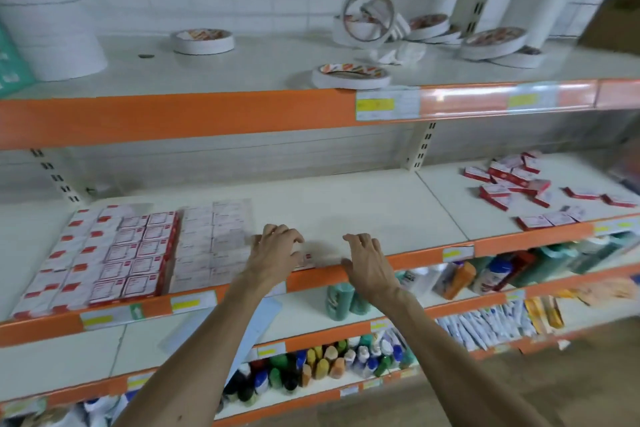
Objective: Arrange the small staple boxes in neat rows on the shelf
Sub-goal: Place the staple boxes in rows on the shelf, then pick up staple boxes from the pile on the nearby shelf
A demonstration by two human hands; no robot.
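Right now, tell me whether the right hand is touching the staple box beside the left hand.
Apart. The head view shows a strip of bare shelf between the right hand and the staple box.

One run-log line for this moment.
left hand over one box at shelf front | right hand empty at edge | neat rows left | loose boxes right

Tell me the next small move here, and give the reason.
Probably slide the small box under the left hand leftward until it sits against the neat rows. It lies at the front edge of the shelf, right of that block, while the right hand rests open and holds nothing.
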